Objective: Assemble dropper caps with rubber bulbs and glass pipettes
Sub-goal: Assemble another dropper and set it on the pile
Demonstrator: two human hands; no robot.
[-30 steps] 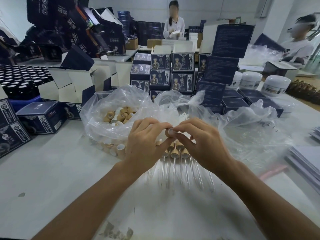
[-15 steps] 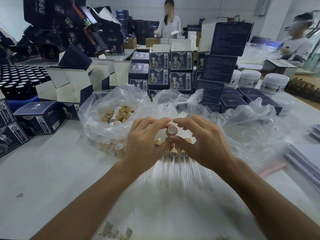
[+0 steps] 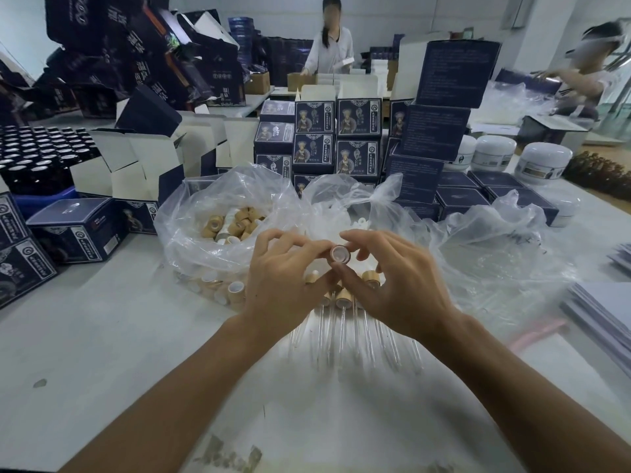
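Out to the left of the left hand (image 3: 283, 278), a crinkly clear plastic bag (image 3: 205, 230) bulges with short tan cylinder caps. The left hand's fingertips pinch the left side of one wood-toned cap (image 3: 340, 253), held up between both hands. Its round open mouth, pale inside, faces the camera, its axis pointing back at the wearer. The right hand (image 3: 396, 285) pinches the cap's other side. Under the hands, slim glass pipettes (image 3: 341, 332) lie fanned out, capped ends away.

Both forearms bare, no sleeves in view; hands (image 3: 345, 278) ungloved, no rings, no watch.
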